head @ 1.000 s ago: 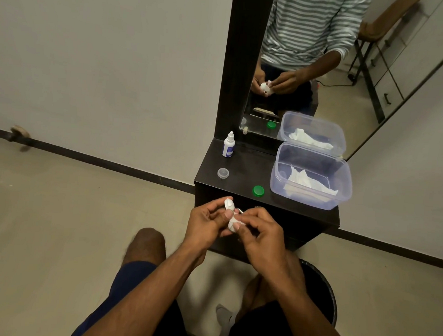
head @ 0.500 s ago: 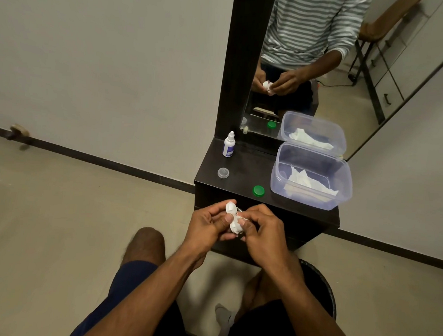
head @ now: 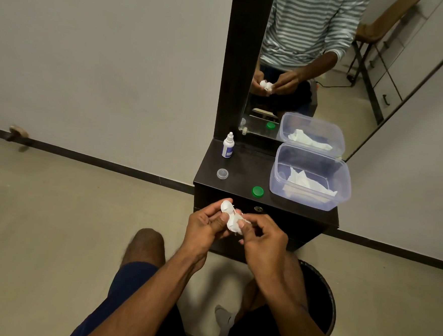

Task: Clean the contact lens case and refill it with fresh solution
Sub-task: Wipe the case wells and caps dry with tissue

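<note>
My left hand (head: 206, 225) grips a white contact lens case (head: 227, 207) just in front of the dark dresser shelf (head: 243, 174). My right hand (head: 262, 236) presses a wad of white tissue (head: 233, 224) into the case's nearer well. One round well of the case sticks out above my left thumb. A small white solution bottle (head: 227, 149) stands uncapped at the shelf's back left. A clear cap (head: 222, 173) and a green cap (head: 257, 191) lie on the shelf.
A clear plastic tub (head: 342, 186) with tissues inside sits on the shelf's right side. A mirror (head: 314, 56) rises behind the shelf. A black round bin (head: 322, 287) stands on the floor under my right forearm. My knees are below.
Both hands have shifted slightly; the case has turned in my left hand while the right fingers keep working the tissue in the well.
</note>
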